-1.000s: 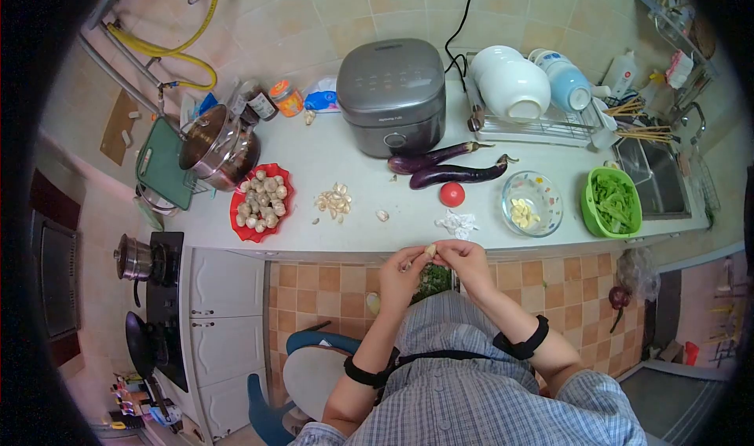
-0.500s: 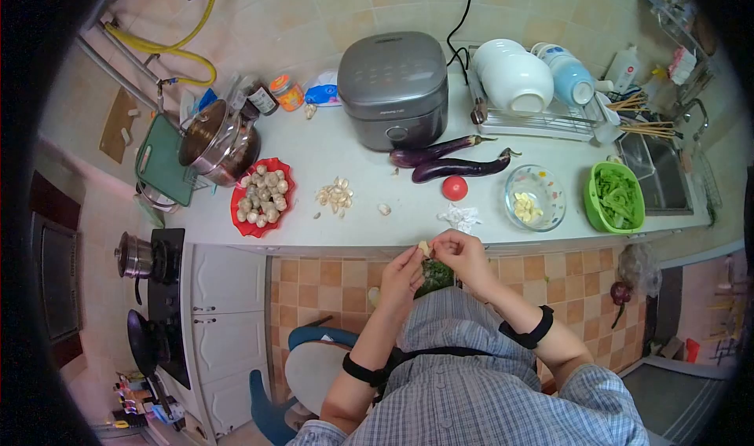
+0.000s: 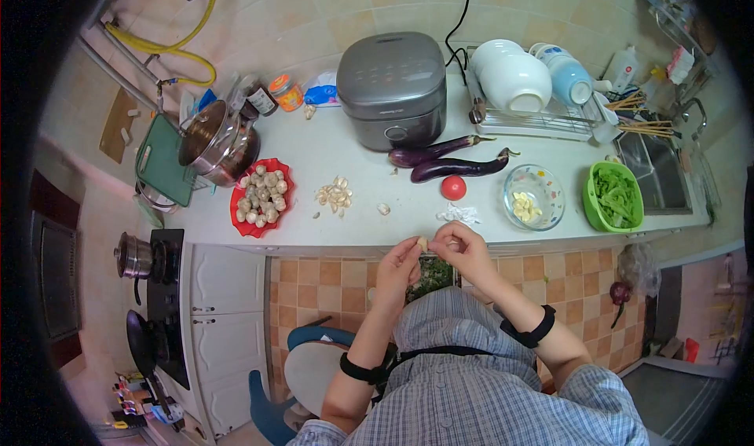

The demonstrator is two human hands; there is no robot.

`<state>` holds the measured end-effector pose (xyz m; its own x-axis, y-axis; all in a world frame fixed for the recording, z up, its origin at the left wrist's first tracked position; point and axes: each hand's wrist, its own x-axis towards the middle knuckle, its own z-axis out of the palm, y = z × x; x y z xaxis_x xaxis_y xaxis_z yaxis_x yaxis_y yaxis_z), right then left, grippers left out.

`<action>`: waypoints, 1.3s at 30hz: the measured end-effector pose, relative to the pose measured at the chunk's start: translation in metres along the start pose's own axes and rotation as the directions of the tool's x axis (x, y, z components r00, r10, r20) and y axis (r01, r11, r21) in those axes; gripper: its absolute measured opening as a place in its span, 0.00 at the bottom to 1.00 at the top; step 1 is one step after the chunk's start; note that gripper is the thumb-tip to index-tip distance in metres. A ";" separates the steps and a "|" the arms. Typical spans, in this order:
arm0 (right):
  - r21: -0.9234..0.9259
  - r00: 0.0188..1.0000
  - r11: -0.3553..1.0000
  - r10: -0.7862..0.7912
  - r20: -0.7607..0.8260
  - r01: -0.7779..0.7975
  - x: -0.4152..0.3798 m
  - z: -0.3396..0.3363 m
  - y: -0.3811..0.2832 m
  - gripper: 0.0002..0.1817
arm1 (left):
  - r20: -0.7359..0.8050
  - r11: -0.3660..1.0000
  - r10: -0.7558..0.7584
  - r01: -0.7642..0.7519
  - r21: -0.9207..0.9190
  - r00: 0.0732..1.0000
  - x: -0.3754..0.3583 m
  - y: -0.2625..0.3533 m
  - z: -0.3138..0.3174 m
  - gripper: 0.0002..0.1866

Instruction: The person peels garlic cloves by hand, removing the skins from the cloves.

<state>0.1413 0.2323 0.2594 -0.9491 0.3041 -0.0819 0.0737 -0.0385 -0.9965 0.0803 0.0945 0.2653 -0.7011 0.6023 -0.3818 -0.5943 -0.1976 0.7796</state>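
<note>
Just off the counter's front edge, my left hand (image 3: 402, 267) pinches a pale garlic clove (image 3: 423, 244) between thumb and fingers. My right hand (image 3: 462, 251) is closed at the clove's other side, its fingertips touching it. Unpeeled cloves lie in a loose pile (image 3: 335, 195) on the counter, with a single clove (image 3: 383, 209) to their right. A clear glass bowl (image 3: 556, 180) holds peeled cloves (image 3: 525, 207). Beyond my hands is a crumpled white tissue (image 3: 459, 214), with a tomato (image 3: 453, 187) behind it.
A red bowl (image 3: 236, 212) of whitish round pieces sits left, near a lidded pot (image 3: 222, 151). Two eggplants (image 3: 455, 166) lie before the rice cooker (image 3: 393, 92). To the right stand a green basket (image 3: 638, 218) of leafy greens and a dish rack (image 3: 542, 125) with bowls.
Both hands have shifted slightly, still together at the clove. My right hand has risen a little toward the counter. The things on the counter look unchanged.
</note>
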 end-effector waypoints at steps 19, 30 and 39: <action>0.004 0.984 0.990 -0.144 0.109 0.144 -0.004 -0.015 -0.026 0.04 | 0.231 0.977 -0.173 0.196 -0.081 0.958 -0.011 0.011 0.003 0.11; -0.196 0.940 0.928 -0.335 -0.072 0.316 -0.007 0.002 -0.027 0.03 | 0.226 0.939 -0.139 0.201 -0.281 0.964 -0.007 0.001 0.001 0.11; -0.228 0.933 0.925 -0.338 -0.126 0.305 -0.009 0.007 -0.027 0.04 | -0.001 0.965 0.136 -0.132 0.228 0.991 -0.011 0.002 0.013 0.11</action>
<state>0.1460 0.2241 0.2874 -0.8714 0.4166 0.2590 -0.1510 0.2744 -0.9497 0.0920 0.0982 0.2773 -0.7758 0.5691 -0.2724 -0.3905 -0.0939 0.9158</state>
